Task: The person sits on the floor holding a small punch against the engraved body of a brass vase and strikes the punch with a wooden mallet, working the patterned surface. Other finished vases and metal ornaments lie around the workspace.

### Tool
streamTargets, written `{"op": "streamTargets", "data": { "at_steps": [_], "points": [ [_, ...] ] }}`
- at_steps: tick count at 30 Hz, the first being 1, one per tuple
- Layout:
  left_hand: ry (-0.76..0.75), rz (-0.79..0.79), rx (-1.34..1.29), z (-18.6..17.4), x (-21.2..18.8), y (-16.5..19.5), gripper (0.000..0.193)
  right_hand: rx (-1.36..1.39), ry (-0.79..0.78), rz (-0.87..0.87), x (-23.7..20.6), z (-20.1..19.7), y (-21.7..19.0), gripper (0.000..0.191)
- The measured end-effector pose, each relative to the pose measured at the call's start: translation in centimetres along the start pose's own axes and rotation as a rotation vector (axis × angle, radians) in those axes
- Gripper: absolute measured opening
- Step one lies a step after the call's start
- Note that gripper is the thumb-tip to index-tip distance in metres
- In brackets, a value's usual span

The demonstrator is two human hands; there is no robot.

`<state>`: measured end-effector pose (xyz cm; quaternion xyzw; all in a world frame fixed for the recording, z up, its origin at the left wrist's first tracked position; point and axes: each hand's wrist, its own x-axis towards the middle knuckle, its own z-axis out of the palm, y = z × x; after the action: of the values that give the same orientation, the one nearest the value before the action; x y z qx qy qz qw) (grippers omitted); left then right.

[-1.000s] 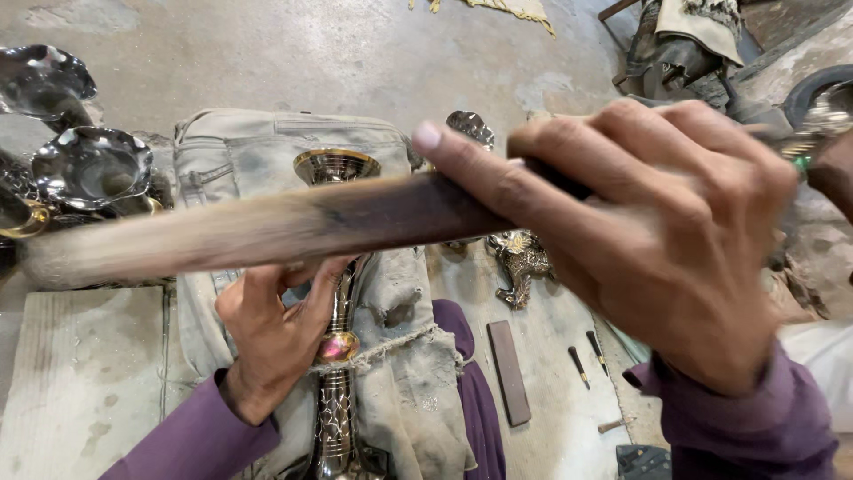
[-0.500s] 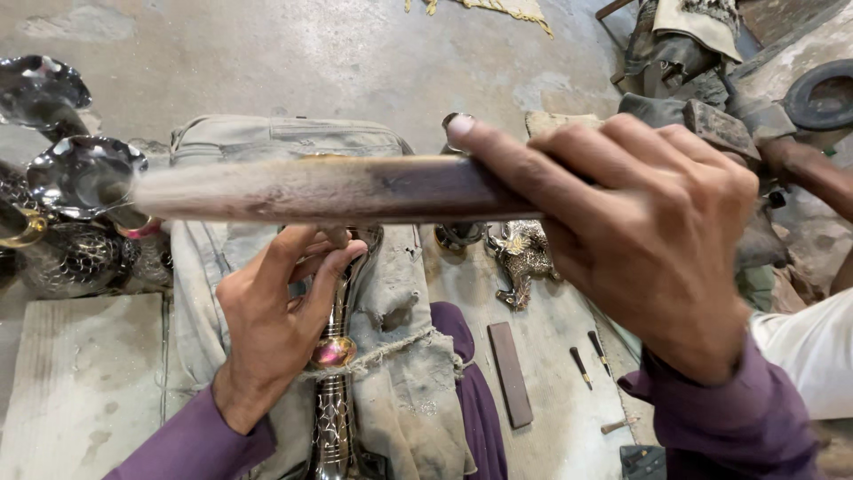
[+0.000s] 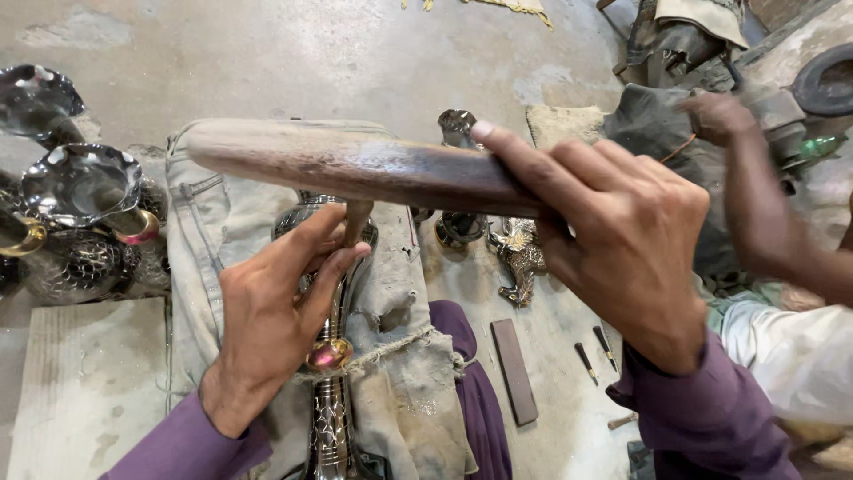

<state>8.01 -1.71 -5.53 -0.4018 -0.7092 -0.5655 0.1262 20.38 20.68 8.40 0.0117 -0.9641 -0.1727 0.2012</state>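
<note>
My right hand (image 3: pixel 622 240) clenches wooden mallet (image 3: pixel 355 164), now swung rightward above punch (image 3: pixel 357 218); left hand (image 3: pixel 275 311) pinches punch on metal vase (image 3: pixel 330 391)

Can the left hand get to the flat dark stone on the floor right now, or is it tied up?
Probably not without letting go. The left hand is pinching a small tool against the engraved metal vase, and the flat dark stone lies past the purple-clad knee, on the side of the right hand, which grips the wooden mallet.
</note>
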Motion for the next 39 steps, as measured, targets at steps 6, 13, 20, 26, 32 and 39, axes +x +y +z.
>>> {"op": "streamTargets", "data": {
  "at_steps": [6, 13, 20, 26, 32, 39],
  "points": [
    [-0.027, 0.041, -0.027, -0.4, 0.4, 0.3, 0.037, 0.512, 0.148, 0.022, -0.8, 1.1, 0.7, 0.075],
    [-0.056, 0.052, 0.027, -0.7, 0.7, 0.7, 0.039, 0.527, 0.096, 0.195, -2.0, 2.3, 1.1, 0.050],
    [-0.117, 0.042, 0.047, -1.1, 1.2, 1.0, 0.040, 0.199, 0.032, 0.048, -2.3, 2.5, 0.8, 0.060],
    [-0.179, 0.082, 0.034, -1.2, 1.6, 1.2, 0.041, 0.835, 0.208, 0.199, -3.0, 3.8, 0.4, 0.054],
    [-0.279, 0.028, 0.111, -1.2, 2.0, 1.3, 0.046, 0.659, 0.197, 0.210, -3.8, 4.8, 0.3, 0.048],
    [-0.289, 0.096, 0.049, -1.4, 2.4, 1.4, 0.049, 0.645, 0.249, 0.240, -5.4, 6.1, -0.2, 0.053]
  ]
}}
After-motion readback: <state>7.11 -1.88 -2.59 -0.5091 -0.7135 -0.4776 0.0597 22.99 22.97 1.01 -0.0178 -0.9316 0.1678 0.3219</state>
